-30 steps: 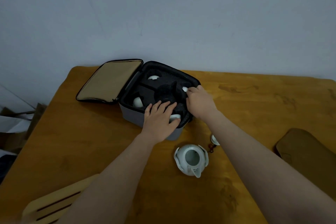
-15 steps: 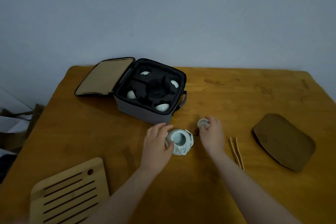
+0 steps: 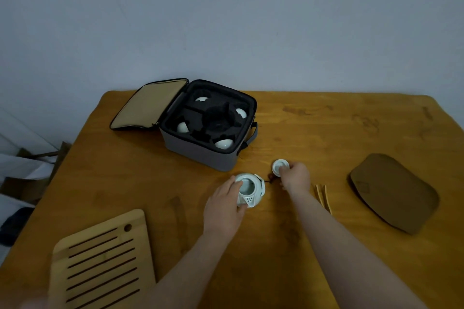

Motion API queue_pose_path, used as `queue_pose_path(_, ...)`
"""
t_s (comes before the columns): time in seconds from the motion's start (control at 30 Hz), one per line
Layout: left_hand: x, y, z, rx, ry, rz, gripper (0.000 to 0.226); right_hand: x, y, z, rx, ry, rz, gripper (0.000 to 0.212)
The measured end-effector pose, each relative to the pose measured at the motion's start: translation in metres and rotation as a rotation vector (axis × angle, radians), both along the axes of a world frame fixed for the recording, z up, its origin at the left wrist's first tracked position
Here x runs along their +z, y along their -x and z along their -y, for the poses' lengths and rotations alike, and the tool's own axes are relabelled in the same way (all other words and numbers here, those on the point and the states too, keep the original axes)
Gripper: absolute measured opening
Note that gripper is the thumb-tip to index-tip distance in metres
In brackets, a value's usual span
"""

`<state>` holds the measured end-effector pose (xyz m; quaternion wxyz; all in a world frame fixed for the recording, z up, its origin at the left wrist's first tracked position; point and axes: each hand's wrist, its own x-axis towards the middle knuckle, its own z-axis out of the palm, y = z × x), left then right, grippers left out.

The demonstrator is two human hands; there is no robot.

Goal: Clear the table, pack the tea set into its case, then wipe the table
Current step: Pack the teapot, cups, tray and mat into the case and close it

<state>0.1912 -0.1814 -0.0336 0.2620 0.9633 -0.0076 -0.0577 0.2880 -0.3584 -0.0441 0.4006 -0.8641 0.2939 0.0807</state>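
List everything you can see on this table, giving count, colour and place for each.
Wooden table: one, orange-brown, against a pale wall.
Square fabric case: one, grey with black foam inside, lid open, back left of the table.
Small ceramic cups: four, white, one in each corner slot of the case.
Lidless ceramic teapot: one, white, in front of the case.
Round ceramic lid: one, white, right of the teapot.
Slatted bamboo tray: one, pale wood, near left corner.
Thin wooden tongs: one pair, light brown, beside the right forearm.
Flat mat: one, dark brown, right side.
Left hand: grips the teapot's side.
Right hand: pinches the lid.
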Motion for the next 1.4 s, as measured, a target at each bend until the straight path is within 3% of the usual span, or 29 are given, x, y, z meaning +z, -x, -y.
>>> queue_pose_path(0.17, -0.002, 0.001, 0.0, 0.043, 0.133, -0.03, 0.059, 0.012, 0.017, -0.009, 0.063, -0.046, 0.211, 0.008)
queue_pose_path(0.3, -0.003, 0.002, 0.004, 0.12, 0.268, -0.005, 0.06, 0.02, 0.039, -0.02, 0.286, -0.038, 0.412, 0.004)
queue_pose_path(0.5, 0.003, 0.004, 0.011, 0.207, 0.365, -0.012, 0.05, 0.012, 0.045, -0.039, 0.647, 0.216, 0.663, 0.013)
queue_pose_path(0.7, 0.008, -0.001, 0.008, 0.274, 0.437, -0.044, 0.037, 0.006, 0.051, -0.042, 0.832, 0.485, 0.824, 0.022)
queue_pose_path(1.23, 0.003, -0.002, -0.004, 0.312, 0.388, -0.006, 0.028, -0.012, 0.088, -0.029, 0.853, 0.564, 0.894, 0.04)
queue_pose_path(1.4, 0.004, -0.005, -0.007, 0.301, 0.363, -0.017, 0.03, -0.012, 0.088, -0.037, 0.781, 0.548, 0.913, 0.034)
